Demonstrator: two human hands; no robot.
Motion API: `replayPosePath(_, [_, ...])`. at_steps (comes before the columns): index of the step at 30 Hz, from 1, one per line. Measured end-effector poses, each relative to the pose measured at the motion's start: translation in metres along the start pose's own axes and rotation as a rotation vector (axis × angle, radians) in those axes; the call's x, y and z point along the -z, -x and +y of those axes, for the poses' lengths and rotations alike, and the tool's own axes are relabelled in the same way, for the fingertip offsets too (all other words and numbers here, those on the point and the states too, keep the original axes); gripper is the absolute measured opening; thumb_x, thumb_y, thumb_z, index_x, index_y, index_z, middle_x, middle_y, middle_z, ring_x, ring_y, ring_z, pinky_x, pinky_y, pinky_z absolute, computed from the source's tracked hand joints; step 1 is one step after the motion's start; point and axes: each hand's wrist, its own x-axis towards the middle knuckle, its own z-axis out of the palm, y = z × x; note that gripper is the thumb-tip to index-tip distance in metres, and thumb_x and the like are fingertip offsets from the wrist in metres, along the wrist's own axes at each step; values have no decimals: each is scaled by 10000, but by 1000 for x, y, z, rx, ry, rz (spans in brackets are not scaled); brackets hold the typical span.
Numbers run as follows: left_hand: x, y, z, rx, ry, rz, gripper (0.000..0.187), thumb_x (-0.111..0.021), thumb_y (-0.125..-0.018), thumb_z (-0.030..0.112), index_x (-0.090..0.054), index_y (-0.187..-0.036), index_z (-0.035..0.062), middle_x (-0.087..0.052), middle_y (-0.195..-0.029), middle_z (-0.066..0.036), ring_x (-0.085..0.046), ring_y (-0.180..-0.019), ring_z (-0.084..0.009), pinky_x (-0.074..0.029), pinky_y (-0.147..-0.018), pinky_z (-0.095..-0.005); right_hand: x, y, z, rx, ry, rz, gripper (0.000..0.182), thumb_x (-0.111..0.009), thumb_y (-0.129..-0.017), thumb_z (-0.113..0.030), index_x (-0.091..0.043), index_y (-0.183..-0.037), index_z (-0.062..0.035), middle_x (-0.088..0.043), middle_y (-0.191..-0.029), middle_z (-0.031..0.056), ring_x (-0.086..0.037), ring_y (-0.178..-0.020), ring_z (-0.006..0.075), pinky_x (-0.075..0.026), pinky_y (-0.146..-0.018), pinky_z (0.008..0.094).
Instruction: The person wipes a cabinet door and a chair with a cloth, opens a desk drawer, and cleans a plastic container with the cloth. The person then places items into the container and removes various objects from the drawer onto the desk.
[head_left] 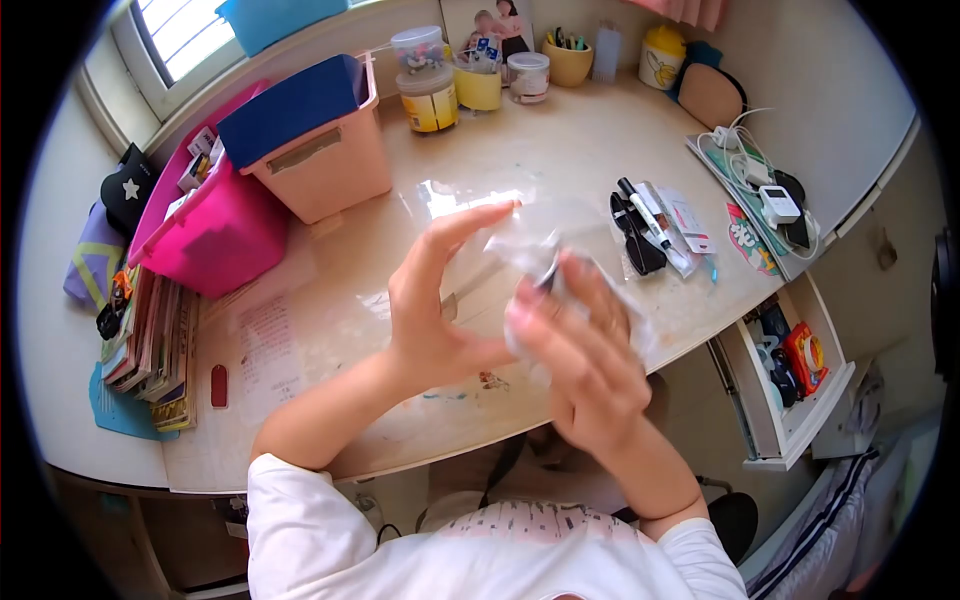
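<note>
Above the middle of the desk, my left hand [430, 300] is raised with its thumb and fingers spread in a wide curve, holding nothing. To its right, my right hand [590, 360] has its fingers bent round a crumpled whitish clear plastic wrapper [632, 310], blurred by motion. A small dark spot shows at the fingertips; I cannot make out what it is. Part of the wrapper sticks up between the two hands, near the left fingertips.
A pink bin [215, 235] and a peach bin [335, 170] stand at the left. Jars [430, 105] line the back. Glasses [637, 235], pens and packets lie right of my hands, with cables [745, 165] beyond. An open drawer [800, 440] juts out at the right.
</note>
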Motion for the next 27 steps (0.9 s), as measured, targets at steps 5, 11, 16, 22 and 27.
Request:
replayPosePath(5, [-8,-7,11,116,79,-21,854,-920,-640,147,-529,-1384,-5,-641,-1319,-171,-649,-1192,-262,-531,-999,-383,10,-7,41,-336,-95,20,357,-559,-1019,-99,-592,-1363,-14,-636,-1364,182,-624,-1266,329,-475,-1069,415])
replayPosePath(11, [-15,-20,18,-18,-154,-226,957,-923,-640,207,-469,-1461,17,-635,-1335,-187,-639,-1209,-327,-507,-1022,-399,13,-2,25,-150,-27,13,286,-563,-1015,-69,-669,-1274,-8,-683,-1298,161,-646,-1229,317,-516,-1018,413])
replayPosePath(16, [0,-1,12,384,-333,-437,916,-895,-676,236,-467,-1449,-6,-626,-1313,-224,-625,-1211,-359,-472,-1037,-406,20,14,68,-515,-114,148,227,-575,-1023,-56,-697,-1211,-20,-701,-1275,139,-676,-1175,311,-533,-991,373])
replayPosePath(22, [1,7,-3,400,-302,-446,796,-836,-707,247,-491,-1388,20,-603,-1310,-245,-609,-1195,-407,-486,-1025,-452,-9,21,58,-40,327,-103,342,-604,-932,-18,-650,-1269,5,-680,-1317,130,-639,-1252,291,-440,-1124,420])
replayPosePath(27, [-4,4,-5,411,-305,-440,785,-810,-704,209,-486,-1388,1,-600,-1296,-251,-579,-1242,-413,-488,-1024,-453,-13,23,63,-82,268,-276,459,-563,-882,37,-590,-1339,13,-667,-1316,135,-589,-1311,308,-363,-1177,499])
